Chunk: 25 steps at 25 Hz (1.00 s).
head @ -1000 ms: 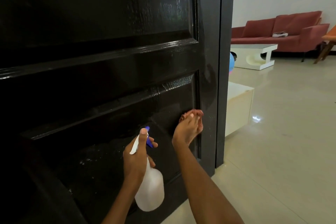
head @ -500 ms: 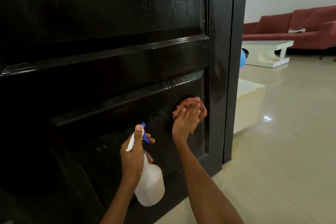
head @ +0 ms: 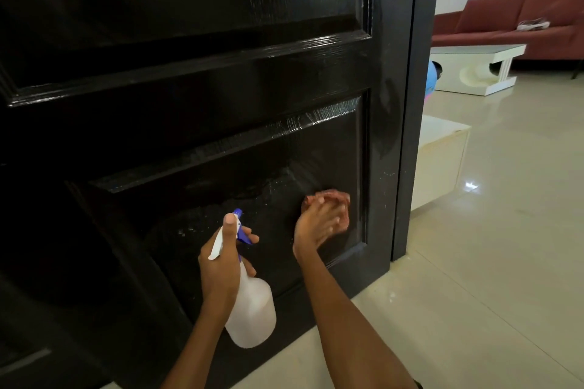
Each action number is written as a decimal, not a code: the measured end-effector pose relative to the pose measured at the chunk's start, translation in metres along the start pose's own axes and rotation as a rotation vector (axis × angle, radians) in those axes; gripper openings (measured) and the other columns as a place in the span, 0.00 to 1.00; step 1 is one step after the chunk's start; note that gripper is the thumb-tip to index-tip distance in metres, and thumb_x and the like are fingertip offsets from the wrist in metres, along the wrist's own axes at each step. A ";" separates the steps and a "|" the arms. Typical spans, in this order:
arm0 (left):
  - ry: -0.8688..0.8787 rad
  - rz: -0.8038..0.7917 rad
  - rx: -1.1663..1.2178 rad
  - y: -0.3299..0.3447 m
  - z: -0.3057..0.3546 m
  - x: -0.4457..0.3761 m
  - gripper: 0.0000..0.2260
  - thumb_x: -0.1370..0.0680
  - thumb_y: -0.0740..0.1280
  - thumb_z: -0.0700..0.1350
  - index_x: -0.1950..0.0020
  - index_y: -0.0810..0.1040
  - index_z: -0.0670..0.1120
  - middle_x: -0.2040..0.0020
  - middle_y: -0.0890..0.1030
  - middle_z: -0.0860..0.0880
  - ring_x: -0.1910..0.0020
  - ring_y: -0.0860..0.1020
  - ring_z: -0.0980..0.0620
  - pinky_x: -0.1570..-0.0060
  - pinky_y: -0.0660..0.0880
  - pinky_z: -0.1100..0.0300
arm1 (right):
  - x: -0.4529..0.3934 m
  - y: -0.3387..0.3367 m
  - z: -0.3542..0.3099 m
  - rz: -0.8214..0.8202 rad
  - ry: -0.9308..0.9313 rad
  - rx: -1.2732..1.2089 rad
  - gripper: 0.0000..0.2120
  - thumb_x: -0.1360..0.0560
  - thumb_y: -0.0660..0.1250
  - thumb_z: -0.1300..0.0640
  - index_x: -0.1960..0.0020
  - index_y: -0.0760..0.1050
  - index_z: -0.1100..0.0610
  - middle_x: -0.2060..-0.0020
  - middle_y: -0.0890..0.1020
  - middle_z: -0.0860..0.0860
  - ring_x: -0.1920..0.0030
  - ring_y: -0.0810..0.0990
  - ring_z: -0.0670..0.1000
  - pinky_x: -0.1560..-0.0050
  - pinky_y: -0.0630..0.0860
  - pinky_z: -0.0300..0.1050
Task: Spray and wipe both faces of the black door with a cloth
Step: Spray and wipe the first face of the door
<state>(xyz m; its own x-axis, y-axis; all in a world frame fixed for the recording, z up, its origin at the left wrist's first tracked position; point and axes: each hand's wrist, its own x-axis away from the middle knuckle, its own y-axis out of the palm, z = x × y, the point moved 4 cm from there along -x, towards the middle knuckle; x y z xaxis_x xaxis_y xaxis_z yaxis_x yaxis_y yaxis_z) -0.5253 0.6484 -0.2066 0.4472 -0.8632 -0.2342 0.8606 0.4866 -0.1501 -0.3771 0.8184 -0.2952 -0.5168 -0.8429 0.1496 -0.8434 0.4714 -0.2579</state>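
The glossy black door (head: 221,73) fills the left and middle of the view, with raised panels and wet streaks on its lower panel. My right hand (head: 316,226) presses a pinkish-red cloth (head: 328,196) flat against the lower panel near its right edge. My left hand (head: 222,259) grips the neck of a white spray bottle (head: 252,309) with a blue nozzle, held upright just in front of the lower panel, nozzle facing the door. Spray droplets speckle the panel between the bottle and the cloth.
The door's free edge (head: 410,136) stands at right of centre. Beyond it lie a pale tiled floor (head: 489,262), a low white box (head: 442,158), a white coffee table (head: 480,69) and a red sofa (head: 521,19).
My right hand with the cloth rose on the lower panel, then came back down a little, staying near the right edge. The left hand and the bottle stayed about where they were.
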 end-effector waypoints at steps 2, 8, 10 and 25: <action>0.023 0.042 0.021 -0.009 0.001 -0.001 0.25 0.22 0.54 0.64 0.51 0.80 0.45 0.56 0.85 0.47 0.72 0.77 0.43 0.70 0.77 0.55 | 0.013 -0.001 -0.054 0.034 -0.335 -0.072 0.29 0.13 0.47 0.44 0.17 0.44 0.53 0.18 0.37 0.54 0.18 0.37 0.59 0.20 0.36 0.59; 0.038 0.047 0.031 -0.017 -0.010 -0.006 0.26 0.21 0.54 0.63 0.48 0.80 0.44 0.56 0.85 0.46 0.73 0.77 0.43 0.71 0.76 0.55 | 0.038 0.004 -0.083 0.113 -0.851 -0.055 0.31 0.16 0.48 0.40 0.17 0.42 0.48 0.18 0.43 0.46 0.18 0.39 0.52 0.21 0.34 0.53; 0.017 0.023 0.011 -0.011 -0.012 -0.010 0.25 0.22 0.54 0.64 0.51 0.80 0.45 0.57 0.86 0.47 0.74 0.77 0.44 0.71 0.77 0.55 | 0.013 0.001 -0.066 0.110 -0.713 -0.071 0.33 0.16 0.44 0.40 0.18 0.37 0.51 0.18 0.40 0.49 0.18 0.38 0.53 0.21 0.33 0.54; -0.077 -0.031 -0.030 -0.019 -0.029 -0.011 0.29 0.25 0.54 0.66 0.58 0.79 0.41 0.66 0.83 0.46 0.74 0.77 0.48 0.74 0.75 0.58 | 0.029 0.031 0.046 -0.164 -0.310 -0.075 0.37 0.18 0.45 0.38 0.20 0.29 0.52 0.19 0.33 0.52 0.19 0.33 0.56 0.20 0.36 0.61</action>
<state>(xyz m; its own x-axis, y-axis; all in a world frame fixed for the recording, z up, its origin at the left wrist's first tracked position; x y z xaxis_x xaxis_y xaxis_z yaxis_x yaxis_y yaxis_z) -0.5535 0.6529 -0.2295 0.4389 -0.8850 -0.1551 0.8671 0.4625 -0.1853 -0.4116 0.7966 -0.3423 -0.3139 -0.9423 -0.1162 -0.9259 0.3309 -0.1822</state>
